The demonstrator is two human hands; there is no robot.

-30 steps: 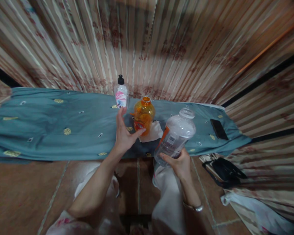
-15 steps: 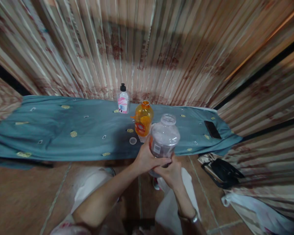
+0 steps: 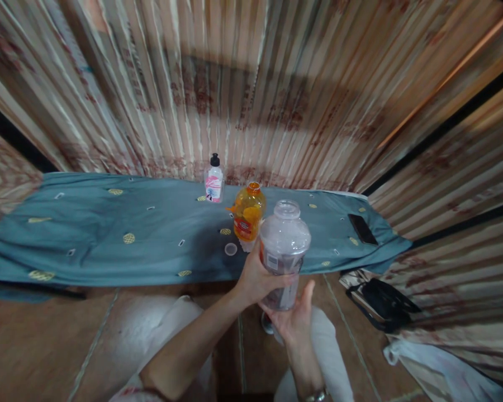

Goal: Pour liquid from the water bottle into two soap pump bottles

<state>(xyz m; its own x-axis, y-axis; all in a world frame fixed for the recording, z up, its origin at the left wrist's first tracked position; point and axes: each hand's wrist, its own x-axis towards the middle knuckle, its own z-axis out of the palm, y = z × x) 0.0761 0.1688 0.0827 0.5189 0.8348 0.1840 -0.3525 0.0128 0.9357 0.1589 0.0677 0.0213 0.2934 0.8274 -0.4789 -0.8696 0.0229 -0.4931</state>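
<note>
While the left hand [image 3: 257,276] wraps around the middle of a clear plastic bottle [image 3: 283,251], the right hand [image 3: 293,318] lies open-palmed under its base, fingers spread; whether palm and base touch is hard to tell. Upright and uncapped, the bottle is held over the near edge of the teal cloth [image 3: 109,240]. An orange bottle [image 3: 248,215] stands just behind, partly hidden. A small round cap [image 3: 230,249] lies beside it.

clear plastic jar [image 3: 283,245], lidless, upright, held above the floor
</note>
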